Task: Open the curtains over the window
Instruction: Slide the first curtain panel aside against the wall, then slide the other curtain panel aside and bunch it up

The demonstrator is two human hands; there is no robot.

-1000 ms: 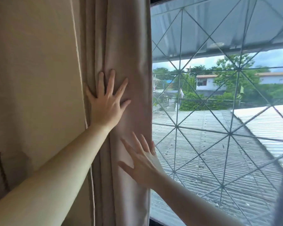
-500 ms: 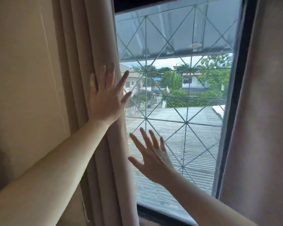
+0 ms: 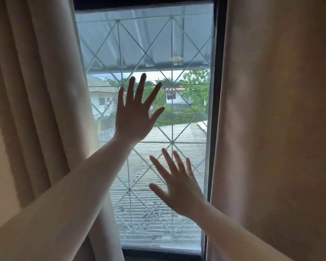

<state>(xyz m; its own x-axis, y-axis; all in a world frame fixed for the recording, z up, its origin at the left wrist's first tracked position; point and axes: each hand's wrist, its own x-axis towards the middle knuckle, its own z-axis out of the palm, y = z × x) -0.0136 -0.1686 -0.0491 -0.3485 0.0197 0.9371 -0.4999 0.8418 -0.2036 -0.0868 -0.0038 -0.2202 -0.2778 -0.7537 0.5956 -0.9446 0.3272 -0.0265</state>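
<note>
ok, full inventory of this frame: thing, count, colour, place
left curtain: 1, beige, gathered in folds at the window's left edge
right curtain: 1, beige, hanging flat over the right side
window: 1, dark frame, centre, glass uncovered between the curtains
grille: 1, pale, diamond pattern, behind the glass
corrugated roof: 1, grey, outside, below
houses and trees: several, white and green, far outside
left hand: 1, open, fingers spread, before the glass, upper centre
right hand: 1, open, fingers spread, lower, near the right curtain
</note>
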